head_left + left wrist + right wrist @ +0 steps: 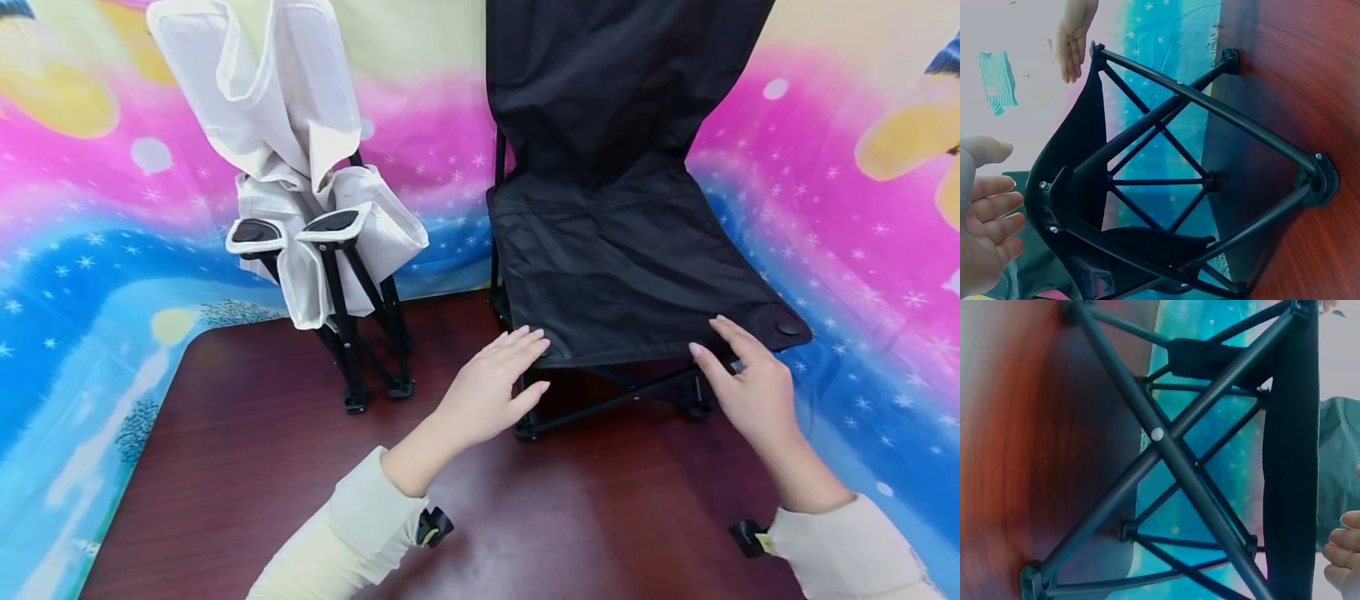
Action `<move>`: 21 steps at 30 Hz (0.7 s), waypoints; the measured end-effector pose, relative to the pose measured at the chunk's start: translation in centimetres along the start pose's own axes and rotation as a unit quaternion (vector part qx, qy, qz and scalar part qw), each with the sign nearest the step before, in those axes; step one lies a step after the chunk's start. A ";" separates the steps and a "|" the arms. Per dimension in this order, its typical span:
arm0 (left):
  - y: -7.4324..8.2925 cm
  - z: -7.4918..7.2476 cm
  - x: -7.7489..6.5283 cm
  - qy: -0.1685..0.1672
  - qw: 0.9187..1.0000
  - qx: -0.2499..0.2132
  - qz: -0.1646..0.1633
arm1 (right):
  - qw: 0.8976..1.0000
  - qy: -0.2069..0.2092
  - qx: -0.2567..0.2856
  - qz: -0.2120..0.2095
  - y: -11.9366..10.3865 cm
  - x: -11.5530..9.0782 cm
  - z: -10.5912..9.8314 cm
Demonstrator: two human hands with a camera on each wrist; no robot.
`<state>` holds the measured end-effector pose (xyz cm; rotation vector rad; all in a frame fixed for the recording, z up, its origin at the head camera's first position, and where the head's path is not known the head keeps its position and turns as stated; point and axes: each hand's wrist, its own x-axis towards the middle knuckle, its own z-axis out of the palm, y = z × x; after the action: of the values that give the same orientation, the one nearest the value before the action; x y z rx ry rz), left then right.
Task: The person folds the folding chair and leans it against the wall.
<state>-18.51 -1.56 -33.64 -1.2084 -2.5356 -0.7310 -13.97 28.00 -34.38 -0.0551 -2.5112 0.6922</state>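
Snowflake-printed cloth (45, 275) hangs behind a reddish-brown wooden surface (247, 467). Leftmost stands a white chair (292, 125), folded. Then comes the left hand (491, 387), fingers extended, empty, by the near-left corner of the unfolded black chair (615, 267), whose long axis runs straight away. The right hand (753, 387), also extended and empty, is by the front edge, farther from its corner.

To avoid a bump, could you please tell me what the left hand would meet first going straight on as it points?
The left hand would probably meet the black chair seat first, around its near-left corner; depth is unclear, so the two may be touching.
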 end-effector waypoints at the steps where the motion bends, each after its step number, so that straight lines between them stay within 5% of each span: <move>1: 0.0 0.0 0.0 -0.001 1.000 0.001 0.000 | 1.000 0.001 -0.003 0.002 0.1 0.0 -0.1; 21: 0.3 1.0 0.7 -0.026 1.000 0.000 -0.004 | 0.997 -0.007 -0.028 0.065 3.2 -0.2 -2.2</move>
<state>-18.76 -0.43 -34.08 -1.2336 -2.5828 -0.7099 -13.00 31.79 -34.41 -0.2358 -2.5585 0.6748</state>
